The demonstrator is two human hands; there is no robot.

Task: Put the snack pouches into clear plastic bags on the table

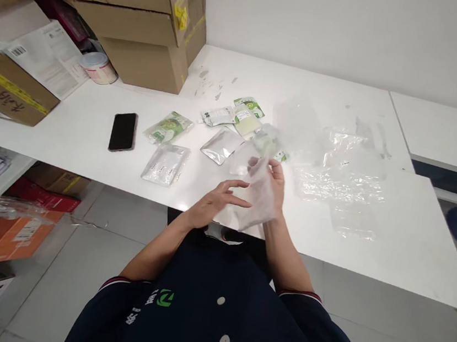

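My right hand (277, 185) grips a thin, frosted plastic bag (262, 197) by its upper part, over the front edge of the table. Fingers stretched and apart, my left hand (223, 197) is beside the bag; whether its fingertips touch the plastic I cannot tell. Just beyond my hands lie a silver foil pouch (222, 145) and a green-and-white packet (267, 141), partly covered by clear film. Farther left are a green printed packet (170, 128) and a clear pack with several thin items (166, 164).
A black phone (123, 132) lies on the white table (232, 71). Cardboard boxes (142, 63) and a round tin (98, 68) stand at the back left. Clear plastic bags (338, 179) are spread on the right. A white packet (218, 116) lies in the middle.
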